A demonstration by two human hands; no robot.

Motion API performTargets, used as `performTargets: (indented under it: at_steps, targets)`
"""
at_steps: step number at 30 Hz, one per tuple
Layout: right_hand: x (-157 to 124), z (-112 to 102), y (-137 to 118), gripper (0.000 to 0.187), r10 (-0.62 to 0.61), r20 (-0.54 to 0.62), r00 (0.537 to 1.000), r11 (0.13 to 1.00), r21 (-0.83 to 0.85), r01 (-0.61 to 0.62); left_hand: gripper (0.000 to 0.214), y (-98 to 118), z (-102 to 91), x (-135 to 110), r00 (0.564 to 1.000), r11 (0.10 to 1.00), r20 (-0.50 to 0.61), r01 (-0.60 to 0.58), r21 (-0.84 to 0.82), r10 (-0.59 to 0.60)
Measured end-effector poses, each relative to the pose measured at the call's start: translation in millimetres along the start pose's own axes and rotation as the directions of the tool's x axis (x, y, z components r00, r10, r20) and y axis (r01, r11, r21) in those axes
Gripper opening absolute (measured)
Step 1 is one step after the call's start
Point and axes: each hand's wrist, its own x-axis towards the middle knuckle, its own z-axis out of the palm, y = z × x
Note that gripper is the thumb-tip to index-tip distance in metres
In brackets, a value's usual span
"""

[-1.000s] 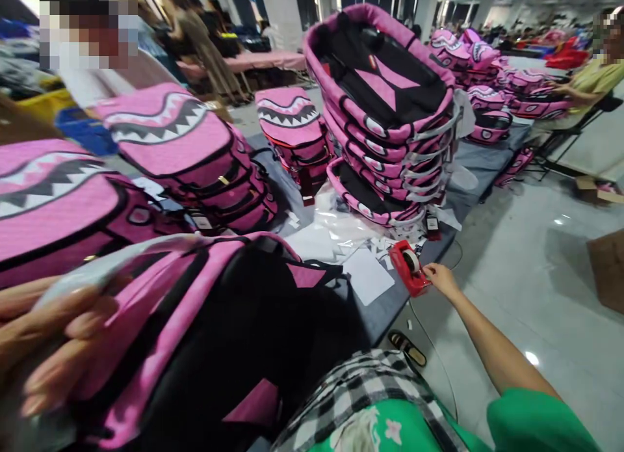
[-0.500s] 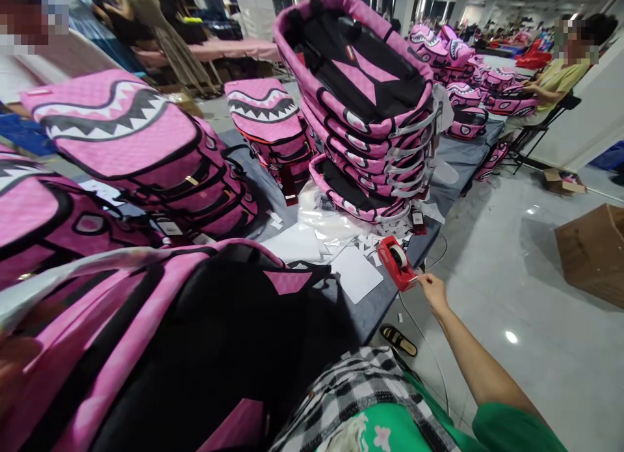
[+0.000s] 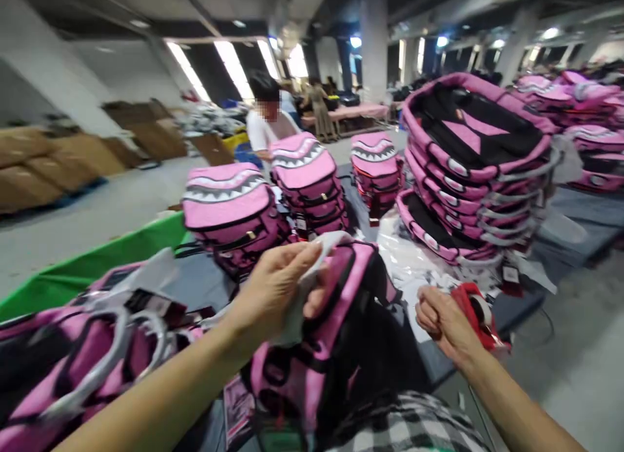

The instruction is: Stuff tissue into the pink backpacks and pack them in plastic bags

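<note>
My left hand (image 3: 280,286) pinches a white wrapping (image 3: 312,260) that covers the strap at the top of a pink and black backpack (image 3: 326,348) lying in front of me. My right hand (image 3: 446,322) is closed, fingers curled, just left of a red tape dispenser (image 3: 480,312) on the grey table; what it holds, if anything, I cannot make out. Behind it rises a tall stack of pink backpacks (image 3: 478,159) lying on their fronts.
More pink shark-mouth backpacks (image 3: 229,211) stand in piles (image 3: 309,179) across the table. A person in white (image 3: 266,123) stands beyond them. White sheets (image 3: 409,263) lie by the stack. Brown cartons (image 3: 43,166) line the left wall. A green edge (image 3: 92,263) runs at left.
The view swung left and up. My left hand came into sight gripping the strap wrapping. My right hand drew back from the tape dispenser's front and closed.
</note>
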Motion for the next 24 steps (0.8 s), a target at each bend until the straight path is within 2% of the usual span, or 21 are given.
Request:
performTargets:
  at_steps: [2, 4, 6, 8, 13, 18, 20, 24]
  targets:
    - [-6.5, 48.0, -43.6, 0.042, -0.140, 0.228, 0.964, 0.989, -0.013, 0.147, 0.060, -2.2, 8.8, 3.6, 0.999, 0.998, 0.014, -0.050, -0.024, 0.051]
    - [-12.0, 87.7, -73.3, 0.042, -0.167, 0.401, 0.901, 0.978, -0.045, 0.202, 0.071, -4.6, 16.3, 5.0, 0.996, 0.997, 0.067, -0.059, -0.046, 0.062]
    - [-12.3, 115.3, -86.3, 0.043, -0.148, 0.494, 0.857, 0.971, -0.091, 0.220, 0.075, -7.2, 21.8, 3.7, 0.991, 0.995, 0.109, -0.076, -0.065, 0.083]
    - [-7.4, 130.6, -87.7, 0.045, -0.123, 0.527, 0.841, 0.964, -0.138, 0.227, 0.075, -9.5, 25.4, 1.3, 0.984, 0.991, 0.135, -0.102, -0.085, 0.113]
    - [5.2, 136.7, -83.4, 0.051, -0.008, 0.522, 0.853, 0.950, -0.263, 0.169, 0.074, -12.3, 29.4, -1.2, 0.983, 0.991, 0.135, -0.115, -0.067, 0.123]
    - [9.4, 132.5, -91.1, 0.058, 0.058, 0.504, 0.862, 0.914, -0.375, 0.157, 0.053, -13.0, 30.6, -0.1, 0.971, 0.982, 0.148, -0.187, -0.034, 0.190]
    - [10.8, 130.3, -96.5, 0.058, 0.102, 0.520, 0.848, 0.893, -0.423, 0.152, 0.050, -13.5, 29.3, 0.9, 0.968, 0.982, 0.170, -0.184, -0.033, 0.187]
    - [11.7, 125.7, -105.5, 0.054, 0.218, 0.576, 0.788, 0.856, -0.501, 0.129, 0.048, -14.0, 25.4, 2.8, 0.965, 0.981, 0.176, -0.191, -0.035, 0.194]
